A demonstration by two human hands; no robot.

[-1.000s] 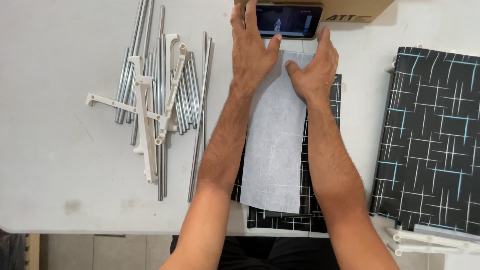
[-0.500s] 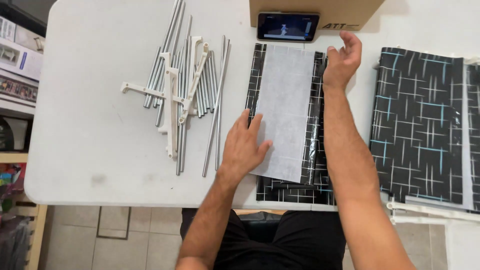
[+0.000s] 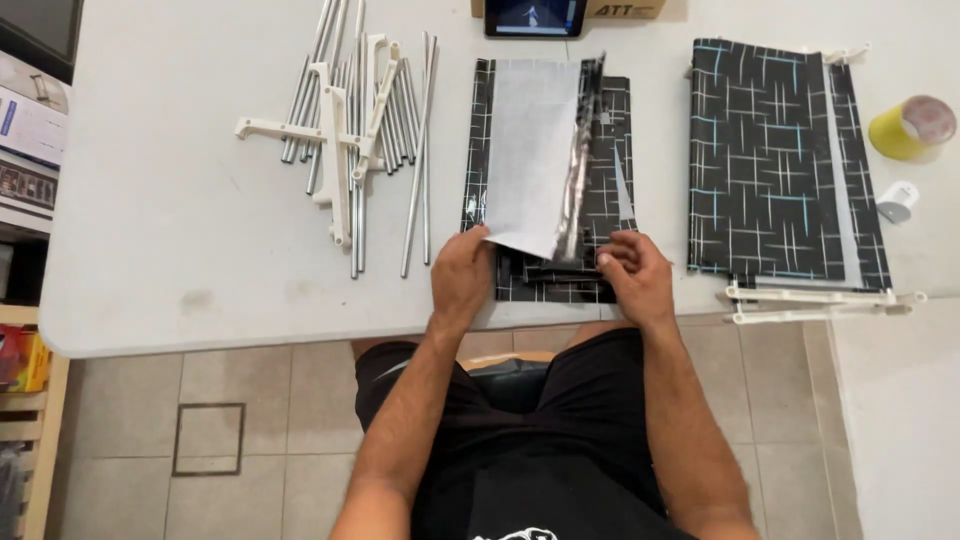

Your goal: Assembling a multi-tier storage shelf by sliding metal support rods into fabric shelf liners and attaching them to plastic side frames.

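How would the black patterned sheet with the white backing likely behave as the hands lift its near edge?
The patterned sheet probably handles floppy and light: its right half curls up unsupported. The glossy fold looks slippery. The left hand and right hand pinch its near edge, suggesting it needs both.

Bright, even overhead light — soft shadows, slight blur — edges mildly bowed.

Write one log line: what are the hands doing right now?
left hand: grips near edge of black patterned fabric | right hand: grips same edge | metal rods: left, untouched
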